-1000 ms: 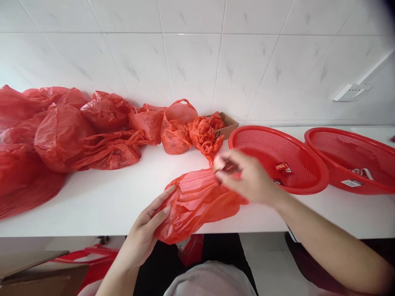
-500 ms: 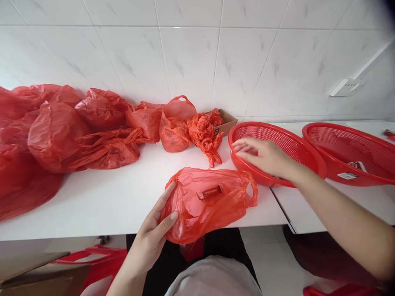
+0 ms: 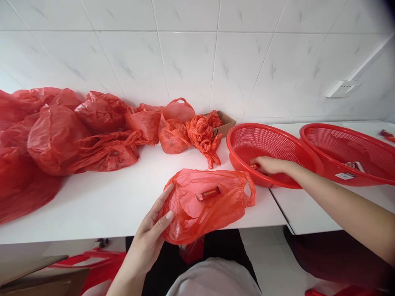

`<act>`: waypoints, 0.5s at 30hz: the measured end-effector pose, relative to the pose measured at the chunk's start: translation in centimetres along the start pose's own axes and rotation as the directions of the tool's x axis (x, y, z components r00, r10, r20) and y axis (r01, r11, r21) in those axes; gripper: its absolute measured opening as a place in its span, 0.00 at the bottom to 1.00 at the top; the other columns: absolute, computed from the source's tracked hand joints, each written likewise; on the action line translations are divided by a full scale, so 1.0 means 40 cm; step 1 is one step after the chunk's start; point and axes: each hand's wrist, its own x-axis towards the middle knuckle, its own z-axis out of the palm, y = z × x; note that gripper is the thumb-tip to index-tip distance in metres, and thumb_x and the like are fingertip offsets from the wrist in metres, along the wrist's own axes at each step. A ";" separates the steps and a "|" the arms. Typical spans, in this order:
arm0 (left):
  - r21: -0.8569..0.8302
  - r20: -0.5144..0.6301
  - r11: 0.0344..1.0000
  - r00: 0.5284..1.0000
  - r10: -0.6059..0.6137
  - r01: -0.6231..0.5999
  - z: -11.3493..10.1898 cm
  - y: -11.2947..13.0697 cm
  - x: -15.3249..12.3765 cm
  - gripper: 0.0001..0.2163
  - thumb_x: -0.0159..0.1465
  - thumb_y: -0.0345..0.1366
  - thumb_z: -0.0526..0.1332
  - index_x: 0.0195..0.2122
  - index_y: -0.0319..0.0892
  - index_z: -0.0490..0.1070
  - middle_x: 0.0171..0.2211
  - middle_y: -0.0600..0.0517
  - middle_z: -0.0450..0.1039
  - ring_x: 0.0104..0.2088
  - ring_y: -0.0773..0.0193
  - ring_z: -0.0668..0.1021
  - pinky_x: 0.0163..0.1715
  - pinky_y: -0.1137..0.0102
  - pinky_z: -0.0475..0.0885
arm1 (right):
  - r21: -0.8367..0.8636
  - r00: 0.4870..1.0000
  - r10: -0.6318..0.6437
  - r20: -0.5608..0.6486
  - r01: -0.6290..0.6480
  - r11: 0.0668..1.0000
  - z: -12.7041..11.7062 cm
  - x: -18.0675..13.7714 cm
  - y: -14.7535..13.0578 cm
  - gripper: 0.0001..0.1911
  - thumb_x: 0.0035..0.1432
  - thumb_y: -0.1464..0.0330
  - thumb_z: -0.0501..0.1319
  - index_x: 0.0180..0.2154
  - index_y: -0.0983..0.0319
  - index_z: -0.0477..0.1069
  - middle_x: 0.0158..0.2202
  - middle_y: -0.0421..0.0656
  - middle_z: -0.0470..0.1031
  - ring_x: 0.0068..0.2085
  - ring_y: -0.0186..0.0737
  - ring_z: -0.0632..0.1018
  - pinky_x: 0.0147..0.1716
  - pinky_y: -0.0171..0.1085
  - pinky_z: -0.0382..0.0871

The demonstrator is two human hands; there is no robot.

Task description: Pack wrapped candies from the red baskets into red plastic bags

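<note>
My left hand is closed on the left edge of a thin red plastic bag, thumb in front and fingers behind. The bag lies partly on the table's front edge, its handle loop toward the right. A small dark-red box with gold print lies in or on the bag. Inside the nearer red mesh basket, my right hand reaches down with bent fingers. At its fingertips shows a small red packet with yellow marks; the basket's rim hides part of the hand.
Several filled red plastic bags line the table's left and back. A bunch of crumpled red bags spills from a small cardboard box. A second red basket with a white-and-red packet stands at right. The white table meets a tiled wall.
My right hand has gone from above the basket's rim down into the basket, its fingers now at a small red packet. My left hand keeps its hold on the bag.
</note>
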 end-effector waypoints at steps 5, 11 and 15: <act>0.049 -0.019 0.999 1.000 -0.005 0.006 -0.006 0.003 -0.005 0.27 0.63 0.43 0.61 0.65 0.54 0.61 0.69 0.52 0.52 0.67 0.45 0.59 0.61 0.57 0.64 | 0.271 0.972 0.085 0.220 -0.145 0.952 -0.057 0.030 -0.056 0.07 0.58 0.73 0.58 0.34 0.61 0.74 0.34 0.46 0.80 0.30 0.37 0.80 0.29 0.35 0.75; -0.039 -0.036 0.999 0.999 -0.024 0.023 -0.005 0.000 -0.005 0.29 0.63 0.40 0.61 0.66 0.54 0.58 0.70 0.53 0.50 0.68 0.45 0.54 0.60 0.59 0.66 | 0.364 0.989 0.094 0.112 -0.129 0.923 -0.082 0.019 -0.112 0.11 0.60 0.73 0.56 0.39 0.63 0.77 0.38 0.48 0.80 0.32 0.39 0.80 0.30 0.36 0.75; -0.074 -0.052 0.997 0.998 -0.018 0.014 0.002 -0.002 -0.003 0.27 0.63 0.40 0.62 0.65 0.53 0.62 0.70 0.54 0.51 0.69 0.45 0.53 0.63 0.58 0.61 | 0.487 0.979 -0.052 0.199 -0.053 0.872 -0.073 -0.028 -0.182 0.12 0.61 0.69 0.57 0.43 0.61 0.77 0.39 0.45 0.80 0.34 0.37 0.80 0.33 0.35 0.76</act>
